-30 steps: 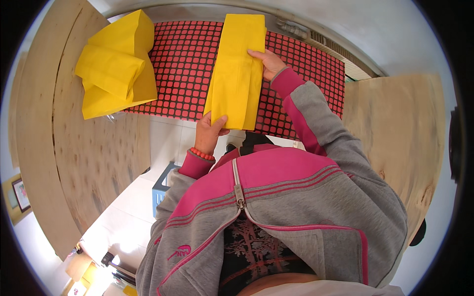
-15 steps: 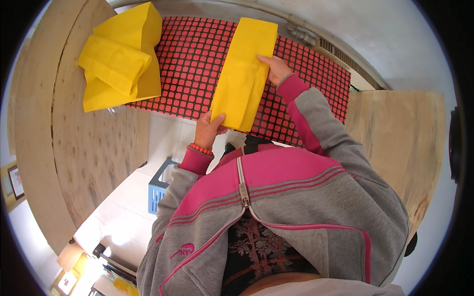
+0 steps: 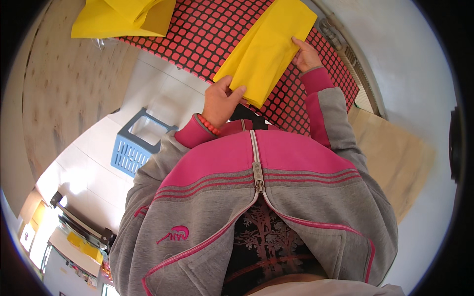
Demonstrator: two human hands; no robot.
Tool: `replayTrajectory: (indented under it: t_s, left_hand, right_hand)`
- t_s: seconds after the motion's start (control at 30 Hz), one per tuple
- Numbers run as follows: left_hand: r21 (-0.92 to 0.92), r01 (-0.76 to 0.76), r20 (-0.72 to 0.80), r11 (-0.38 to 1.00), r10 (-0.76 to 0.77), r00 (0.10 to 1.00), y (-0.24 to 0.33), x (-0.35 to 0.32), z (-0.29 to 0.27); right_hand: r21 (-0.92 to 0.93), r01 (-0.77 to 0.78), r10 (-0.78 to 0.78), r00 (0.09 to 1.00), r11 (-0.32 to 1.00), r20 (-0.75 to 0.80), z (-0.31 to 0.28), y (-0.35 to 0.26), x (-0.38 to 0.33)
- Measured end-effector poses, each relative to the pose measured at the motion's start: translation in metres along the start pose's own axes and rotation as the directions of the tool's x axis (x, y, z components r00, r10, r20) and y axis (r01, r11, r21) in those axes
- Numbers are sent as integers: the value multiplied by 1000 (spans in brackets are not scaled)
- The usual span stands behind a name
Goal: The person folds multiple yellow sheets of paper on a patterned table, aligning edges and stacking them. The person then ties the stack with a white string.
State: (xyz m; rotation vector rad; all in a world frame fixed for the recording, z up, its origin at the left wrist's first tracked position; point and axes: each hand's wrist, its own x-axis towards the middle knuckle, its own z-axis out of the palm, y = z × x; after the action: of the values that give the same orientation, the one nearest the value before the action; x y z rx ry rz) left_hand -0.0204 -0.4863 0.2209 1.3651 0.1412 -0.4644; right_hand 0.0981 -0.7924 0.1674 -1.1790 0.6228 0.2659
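A folded yellow cloth [image 3: 269,49] lies lengthwise on a red mat with a black grid pattern [image 3: 207,39], its near end reaching the mat's front edge. The left hand [image 3: 219,101] grips that near corner, thumb on top and pressed against the curled fingers beneath, pinching the fabric. The right hand [image 3: 307,54] rests on the cloth's right edge farther up, fingers held together and laid flat on the material (whether the thumb hooks under the edge cannot be told). Both forearms wear pink cuffs on a grey and pink zipped jacket [image 3: 256,197]; a beaded red bracelet [image 3: 208,126] sits at the left wrist. A second heap of yellow cloth [image 3: 123,17] lies at the mat's far left, well apart. Below, on the pale tiled floor, stands a blue slatted plastic basket [image 3: 133,148].
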Motion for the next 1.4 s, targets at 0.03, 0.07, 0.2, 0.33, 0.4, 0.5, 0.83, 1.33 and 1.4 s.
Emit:
replayTrajectory:
  t_s: [0.03, 0.07, 0.2, 0.33, 0.4, 0.5, 0.83, 1.33, 1.4]
  left_hand:
    - [-31, 44, -12, 999, -44, 999, 1, 1, -3]
    - [-66, 60, -19, 996, -61, 998, 1, 3, -7]
    - [-137, 171, -38, 976, -177, 983, -4, 6, -19]
    - [-312, 292, -58, 904, -325, 944, -17, 6, -30]
    - [-380, 344, -63, 858, -396, 916, -24, 3, -36]
    - [-457, 373, -34, 807, -435, 900, -33, -1, -37]
    - [-497, 349, -62, 795, -433, 899, -34, 3, -38]
    - [642, -353, 199, 680, 297, 934, 12, 106, -37]
    - [718, -534, 358, 447, 420, 834, 14, 118, -24]
  right_hand:
    - [-10, 14, -14, 1000, 1000, -13, 1, -1, 0]
    - [-19, 15, -15, 1000, 1000, -14, 2, -2, -1]
    - [-45, 17, -19, 999, 999, -29, 9, -6, -3]
    - [-56, 32, -35, 998, 998, -54, 12, -6, -6]
    - [-69, 42, -46, 997, 997, -58, 13, -6, -8]
    - [-103, 61, -68, 995, 993, -66, 13, -6, -8]
    - [-206, 82, -109, 987, 975, -120, 16, -7, -10]
    - [-447, 199, -372, 864, 872, -340, 2, 3, -35]
    - [-519, 262, -490, 791, 814, -368, 5, 13, -41]
